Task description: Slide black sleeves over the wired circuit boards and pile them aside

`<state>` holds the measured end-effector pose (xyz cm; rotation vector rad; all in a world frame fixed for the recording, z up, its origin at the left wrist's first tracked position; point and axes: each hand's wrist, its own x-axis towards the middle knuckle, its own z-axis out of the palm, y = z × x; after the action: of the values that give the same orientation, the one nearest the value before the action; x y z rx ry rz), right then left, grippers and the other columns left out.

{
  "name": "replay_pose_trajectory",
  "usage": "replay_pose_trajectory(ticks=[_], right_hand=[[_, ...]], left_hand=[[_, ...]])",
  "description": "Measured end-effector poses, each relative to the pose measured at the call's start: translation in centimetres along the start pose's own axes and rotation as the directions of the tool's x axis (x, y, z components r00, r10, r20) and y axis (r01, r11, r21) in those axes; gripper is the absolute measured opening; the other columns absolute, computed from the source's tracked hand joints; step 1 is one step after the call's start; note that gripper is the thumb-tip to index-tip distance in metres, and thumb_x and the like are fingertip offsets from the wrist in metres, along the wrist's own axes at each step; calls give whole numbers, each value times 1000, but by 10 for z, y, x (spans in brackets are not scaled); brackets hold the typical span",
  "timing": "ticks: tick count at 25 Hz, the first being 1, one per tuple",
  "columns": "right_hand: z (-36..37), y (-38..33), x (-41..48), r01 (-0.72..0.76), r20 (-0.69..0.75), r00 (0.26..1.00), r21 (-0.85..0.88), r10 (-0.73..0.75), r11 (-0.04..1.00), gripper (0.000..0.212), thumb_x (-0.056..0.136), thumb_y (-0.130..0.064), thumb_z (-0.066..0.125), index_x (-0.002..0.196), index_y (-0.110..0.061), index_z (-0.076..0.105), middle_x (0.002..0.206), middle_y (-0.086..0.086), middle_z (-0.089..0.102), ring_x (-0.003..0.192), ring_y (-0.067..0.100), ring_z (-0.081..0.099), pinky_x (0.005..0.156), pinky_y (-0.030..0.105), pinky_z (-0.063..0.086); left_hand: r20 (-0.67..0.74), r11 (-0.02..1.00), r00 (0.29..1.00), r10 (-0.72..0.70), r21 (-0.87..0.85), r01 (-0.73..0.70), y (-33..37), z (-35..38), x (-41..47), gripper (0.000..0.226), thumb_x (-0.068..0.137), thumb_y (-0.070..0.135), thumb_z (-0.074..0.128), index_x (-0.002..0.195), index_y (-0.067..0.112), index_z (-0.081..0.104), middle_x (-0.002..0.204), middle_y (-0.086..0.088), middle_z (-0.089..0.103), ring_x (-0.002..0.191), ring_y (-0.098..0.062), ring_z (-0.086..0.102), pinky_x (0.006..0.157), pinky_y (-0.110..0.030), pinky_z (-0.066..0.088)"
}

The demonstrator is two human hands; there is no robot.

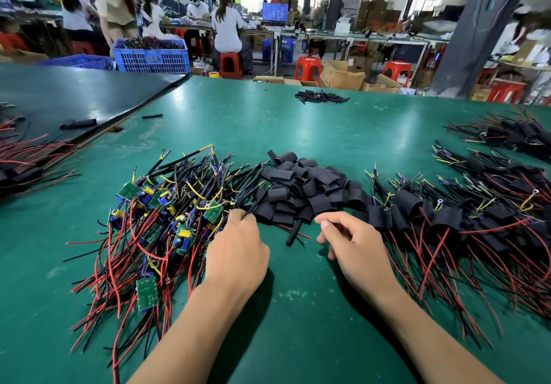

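Left hand [235,252]: near centre, knuckles up, its fingertips curled onto black wires at the right edge of the bare-board pile.
Right hand [357,243]: just right of the left, apart from it, fingers loosely curled with thumb near forefinger; nothing showed in its grip.
Table [298,318]: a green top under both forearms.
Single tube [293,231]: a thin black piece with red leads lay between the two hands.
Wired circuit boards [167,213]: an unsleeved heap left of the hands, green boards among red, black and yellow leads.
Black sleeves [307,187]: a loose heap just beyond the hands, touching the board pile's wires.
Sleeved boards [447,219]: piled at the right, red leads trailing near; more lay farther right.
Black mat [74,97]: covered the far left.
Far heap [320,96]: small dark pieces near the far edge.
Blue crate [152,56]: beyond the table, left.
Red stools [308,69]: farther back, by benches with seated people.
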<state>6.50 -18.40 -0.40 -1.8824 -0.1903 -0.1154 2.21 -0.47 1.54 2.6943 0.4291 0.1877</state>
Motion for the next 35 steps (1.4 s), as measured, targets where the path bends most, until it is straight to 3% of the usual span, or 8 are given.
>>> replay_pose_trajectory(ticks=[4, 8, 10, 13, 18, 22, 27, 35], right_hand=[[-1, -2, -1, 12, -4, 1000, -14, -12, 1000, 20, 96, -15, 60, 91, -28, 73, 71, -4, 70, 53, 5, 54, 55, 13, 45], [-1, -5, -3, 29, 46, 999, 11, -29, 1000, 18, 94, -12, 64, 92, -26, 74, 73, -4, 72, 55, 2, 54, 56, 13, 45], [-1, -7, -4, 33, 180, 983, 71, -45, 997, 14, 93, -16, 68, 100, -26, 75, 80, -8, 73, 63, 2, 57, 59, 13, 44], [4, -11, -7, -84, 455, 889, 276, -53, 958, 29, 92, -29, 65, 121, -25, 68, 104, -9, 73, 92, 3, 64, 73, 18, 49], [7, -10, -7, -232, 562, 825, 437, -62, 869, 35, 91, -27, 65, 123, -13, 66, 99, 6, 71, 84, 20, 66, 80, 30, 54], [4, -7, -1, -209, 404, 914, 432, 19, 877, 32, 80, -30, 76, 110, -19, 75, 90, 6, 69, 60, 18, 57, 57, 24, 48], [5, -2, 1, -114, 225, 974, 429, 16, 896, 15, 84, -22, 77, 99, -24, 77, 81, 3, 72, 56, 12, 56, 51, 20, 43], [8, -1, -4, 14, 97, 995, 122, -26, 992, 20, 99, -34, 58, 108, -28, 75, 105, -22, 74, 100, -12, 64, 81, 1, 41]], left_hand=[[-295, 958, 955, 25, -267, -108, 2, 1, 0, 39, 93, -1, 44, 127, 6, 59, 144, 2, 45, 110, -29, 59, 85, -33, 44], [-469, 741, 883, 6, -591, -319, 14, 1, -6, 37, 93, -7, 51, 122, 9, 67, 125, 3, 60, 103, -14, 61, 92, -22, 46], [-345, 541, 939, -9, -791, -285, 21, 2, -10, 37, 94, -6, 53, 116, 17, 71, 97, 3, 67, 72, -12, 61, 70, -25, 52], [-3, 140, 1000, 19, -990, -6, 28, 2, -13, 33, 96, -2, 53, 113, 17, 73, 51, -4, 46, 41, -15, 40, 42, -22, 36], [208, -168, 967, 148, -958, 231, 22, -1, -6, 28, 94, 2, 54, 107, 14, 76, 69, -5, 58, 44, -13, 37, 45, -21, 36], [193, -103, 981, 28, -975, 195, 21, 5, -4, 26, 88, 3, 66, 114, 6, 62, 93, -3, 70, 45, -13, 46, 43, -22, 39], [183, 313, 983, 22, -935, 167, 20, 14, -7, 13, 88, 22, 73, 99, 14, 72, 72, 9, 68, 62, -10, 55, 55, -24, 43], [141, 236, 990, 7, -962, 135, 17, 14, -2, 11, 89, 10, 71, 94, 14, 62, 75, 5, 69, 66, -8, 60, 58, -22, 45]])
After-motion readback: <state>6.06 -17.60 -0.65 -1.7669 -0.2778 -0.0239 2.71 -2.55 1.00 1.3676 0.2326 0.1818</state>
